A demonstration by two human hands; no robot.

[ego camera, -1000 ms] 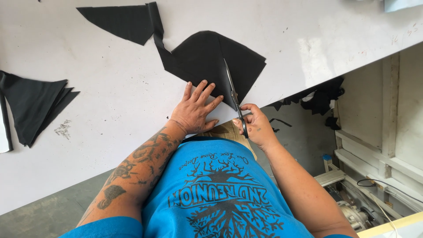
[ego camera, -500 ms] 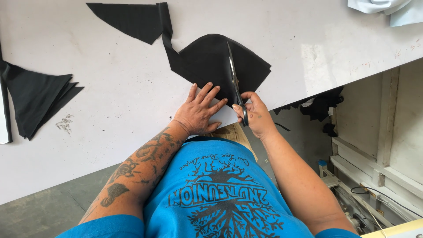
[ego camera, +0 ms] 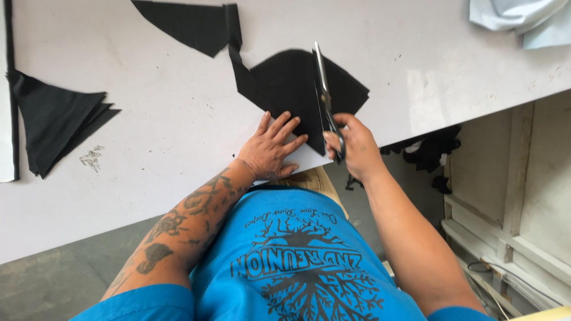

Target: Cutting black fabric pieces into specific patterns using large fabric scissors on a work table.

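A piece of black fabric (ego camera: 285, 83) lies near the front edge of a white table (ego camera: 154, 148). My left hand (ego camera: 270, 151) rests flat on the fabric's near corner with fingers spread, pressing it down. My right hand (ego camera: 351, 142) grips the handles of long metal scissors (ego camera: 324, 89), whose blades point away from me across the fabric's right half. A narrow black strip joins this piece to a larger black offcut (ego camera: 190, 24) at the back.
A stack of black triangular fabric pieces (ego camera: 56, 119) lies at the left. Pale cloth (ego camera: 523, 21) sits at the back right corner. Black scraps (ego camera: 431, 151) lie on the floor below the table edge, beside a white wooden frame (ego camera: 511, 202).
The scissors have advanced further across the fabric, away from me. My left hand stays flat on the fabric. The view has shifted slightly.
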